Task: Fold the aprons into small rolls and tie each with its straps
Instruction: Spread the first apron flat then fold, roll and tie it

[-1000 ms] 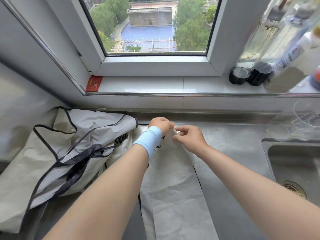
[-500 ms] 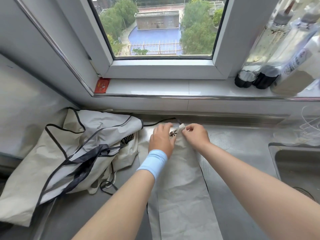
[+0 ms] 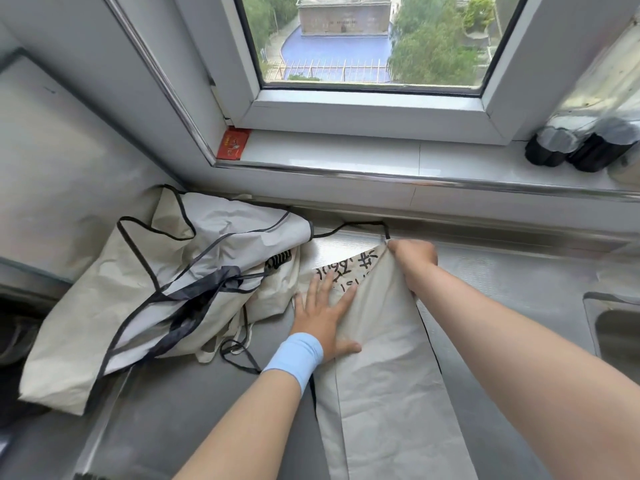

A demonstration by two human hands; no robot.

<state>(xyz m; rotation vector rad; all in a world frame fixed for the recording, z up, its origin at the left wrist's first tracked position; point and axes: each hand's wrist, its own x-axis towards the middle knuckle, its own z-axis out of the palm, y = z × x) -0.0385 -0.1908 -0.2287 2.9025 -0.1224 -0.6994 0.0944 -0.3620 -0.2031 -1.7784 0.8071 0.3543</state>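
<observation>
Honestly, risky spot: folded apron point(image 3: 381, 375) lies as long strip on steel counter point(image 3: 502, 289). Left hand point(image 3: 323, 317) presses flat on it, fingers spread; right hand point(image 3: 414, 258) pinches top corner flap. If palm lifts, slick fabric probably slides and fold opens. Black strap point(image 3: 360, 224) trails toward heaped aprons point(image 3: 173, 289) and could snag.

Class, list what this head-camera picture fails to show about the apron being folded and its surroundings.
1. Folded apron: near end cut off by the bottom edge, head view.
2. Black writing: partly covered by the folded flap and the left hand.
3. Right hand: fingertips hidden by its own knuckles.
4. Bottles: tops cut off by the right edge, blurred.
</observation>
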